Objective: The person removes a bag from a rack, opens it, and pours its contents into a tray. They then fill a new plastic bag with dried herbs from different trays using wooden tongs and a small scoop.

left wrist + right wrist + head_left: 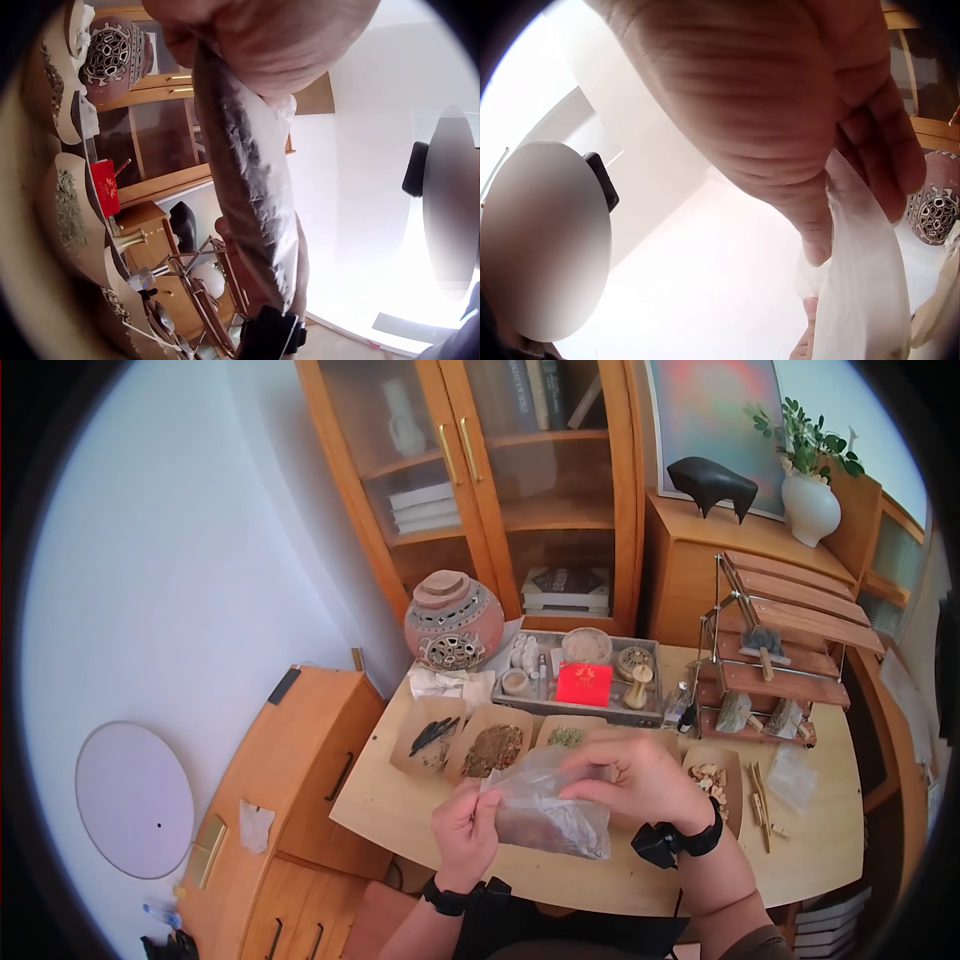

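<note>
A clear plastic bag point(555, 815) with dark contents in its lower part hangs in front of me over the near side of the table. My left hand point(466, 832) pinches its left top corner between thumb and fingers. At the upper right of the bag is my right hand point(635, 775), its thumb and fingers on either side of the plastic, as the right wrist view shows with the pale bag point(862, 262) between them. The left wrist view shows the bag point(251, 180) hanging below the left hand point(277, 37), its surface wrinkled and shiny.
Paper trays hold black sticks point(435, 735), brown herbs point(492, 750), green herbs point(566, 737) and pale chips point(708, 785). Behind stand a grey tray point(560, 709) with a red card point(585, 683) and a clay pot point(453, 622). At right are wooden tools point(762, 810), another plastic bag point(793, 780) and a slatted rack point(785, 680).
</note>
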`<state>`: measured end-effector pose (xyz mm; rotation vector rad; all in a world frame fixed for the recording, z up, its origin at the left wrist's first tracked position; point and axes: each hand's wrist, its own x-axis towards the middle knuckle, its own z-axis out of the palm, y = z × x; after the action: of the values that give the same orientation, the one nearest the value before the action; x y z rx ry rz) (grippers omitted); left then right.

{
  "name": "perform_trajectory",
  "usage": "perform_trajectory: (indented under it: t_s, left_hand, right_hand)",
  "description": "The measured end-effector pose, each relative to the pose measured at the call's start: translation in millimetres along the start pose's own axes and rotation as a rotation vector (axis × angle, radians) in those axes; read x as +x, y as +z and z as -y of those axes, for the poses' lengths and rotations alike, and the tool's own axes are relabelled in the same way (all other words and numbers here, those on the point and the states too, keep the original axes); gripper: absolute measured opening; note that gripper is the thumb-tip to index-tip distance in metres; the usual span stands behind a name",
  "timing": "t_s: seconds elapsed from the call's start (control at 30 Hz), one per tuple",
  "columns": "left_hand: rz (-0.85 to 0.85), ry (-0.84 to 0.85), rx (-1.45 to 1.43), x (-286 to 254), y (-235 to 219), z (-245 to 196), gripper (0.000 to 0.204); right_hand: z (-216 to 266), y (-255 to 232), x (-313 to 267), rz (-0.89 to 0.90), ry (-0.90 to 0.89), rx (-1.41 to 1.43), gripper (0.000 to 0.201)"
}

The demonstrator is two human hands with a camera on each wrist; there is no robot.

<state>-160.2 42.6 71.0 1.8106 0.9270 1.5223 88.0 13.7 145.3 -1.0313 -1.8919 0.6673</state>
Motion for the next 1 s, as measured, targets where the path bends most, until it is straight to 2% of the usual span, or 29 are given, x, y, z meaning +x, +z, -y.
perform_trajectory:
  t_s: [0.07,0.27,0.33,0.37,0.43,0.5,0.57,0.7,0.77,0.8,0.87,0.9,0.97,1.0]
  left_hand:
    - [0.026,0.052,0.105,0,-3,-1,0.029]
    - [0.001,0.093,0.136,-4,-5,-2,0.034]
    - [-0.01,0.124,0.132,-5,-6,-1,0.035]
    - [-0.024,0.159,0.123,-3,-6,-2,0.037]
    - [-0.019,0.168,0.094,0,-6,-9,0.035]
    - [-0.013,0.177,0.059,0,-4,-11,0.034]
    - [-0.005,0.117,-0.091,-4,-2,-8,0.041]
    - [0.038,0.064,-0.138,-9,-1,-4,0.046]
    - [0.155,-0.035,-0.274,-10,-5,-4,0.051]
    - [0.159,-0.031,-0.269,-11,-6,-7,0.051]
    - [0.201,-0.148,-0.397,-13,-6,-16,0.075]
    - [0.198,-0.146,-0.396,-15,-7,-16,0.075]
    - [0.256,-0.117,-0.52,-20,-8,-14,0.111]
    - [0.25,-0.117,-0.523,-22,-9,-12,0.111]
  right_hand:
    - [-1,-3,0,0.04,-0.031,0.011,0.032]
    - [9,-8,-7,0.244,-0.028,0.038,0.042]
    - [10,-7,-9,0.326,-0.167,-0.009,0.041]
    - [11,-6,-10,0.326,-0.17,-0.004,0.041]
    - [15,-7,-10,0.478,-0.109,0.003,0.034]
    - [14,-5,-9,0.471,-0.136,-0.034,0.03]
    - [13,-2,-10,0.466,-0.158,-0.074,0.026]
    - [16,3,-10,0.386,-0.181,-0.175,0.02]
    - [21,3,-9,0.344,-0.183,-0.191,0.019]
    - [22,4,-9,0.309,-0.178,-0.189,0.018]
    - [24,8,-9,0.274,-0.174,-0.186,0.018]
    - [24,10,-8,0.248,-0.178,-0.197,0.017]
    - [23,15,-6,0.232,-0.185,-0.211,0.017]
    - [20,19,-7,0.196,-0.249,-0.222,0.016]
